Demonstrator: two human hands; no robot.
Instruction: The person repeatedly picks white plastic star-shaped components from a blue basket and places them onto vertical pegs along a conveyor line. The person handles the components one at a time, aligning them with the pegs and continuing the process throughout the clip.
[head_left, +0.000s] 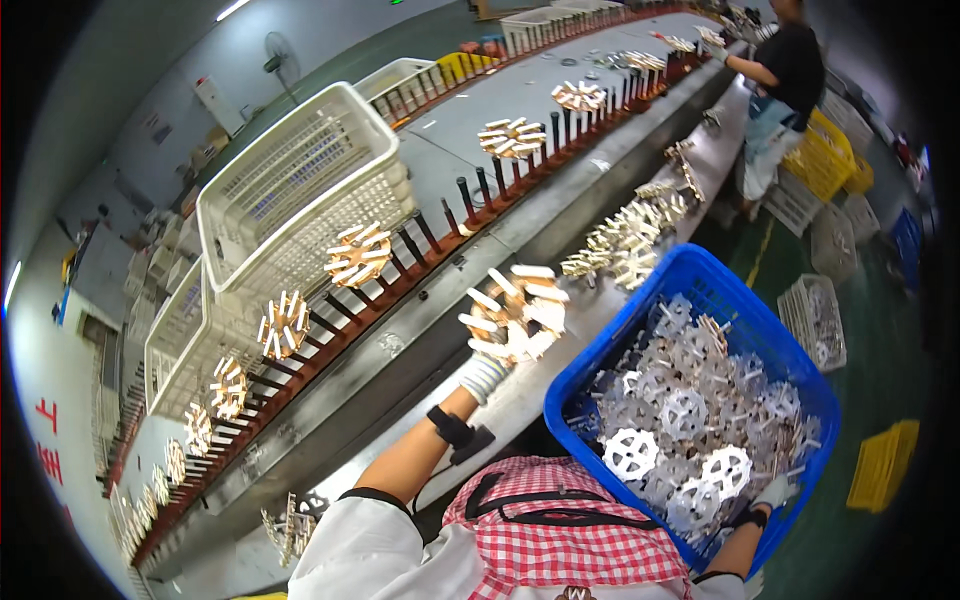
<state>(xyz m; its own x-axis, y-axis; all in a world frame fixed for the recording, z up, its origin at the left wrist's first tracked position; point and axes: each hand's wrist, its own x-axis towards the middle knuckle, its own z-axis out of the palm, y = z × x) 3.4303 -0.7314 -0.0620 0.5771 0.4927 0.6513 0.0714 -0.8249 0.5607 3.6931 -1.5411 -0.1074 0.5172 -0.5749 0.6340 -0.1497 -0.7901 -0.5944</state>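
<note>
One long grey work line (pixel 455 115) runs across the workshop, edged with dark upright pegs (pixel 412 245); coppery wheel-shaped pieces (pixel 360 255) sit on some pegs, spaced out, probably so that none knock together; a co-worker (pixel 790 75) in a black top stands towards its far end; an openwork white crate (pixel 322 235) stands behind the near pegs; a blue plastic basket (pixel 760 318) tilts at the person's right, heaped with toothed metal discs (pixel 685 413), likely there for easy reach; shiny metal fittings (pixel 630 240) lie piled just beyond it on a metal ledge (pixel 595 315); the gloved left hand (pixel 487 375) holds up a coppery wheel with pale bars (pixel 515 315), its fingers apparently grasping the near edge, though mostly hidden; the gloved right hand (pixel 775 490) is at the basket's near right side, and I cannot tell whether its fingers are clenched or released; red characters (pixel 48 440) mark the left wall (pixel 50 340); no brand label is legible.
</note>
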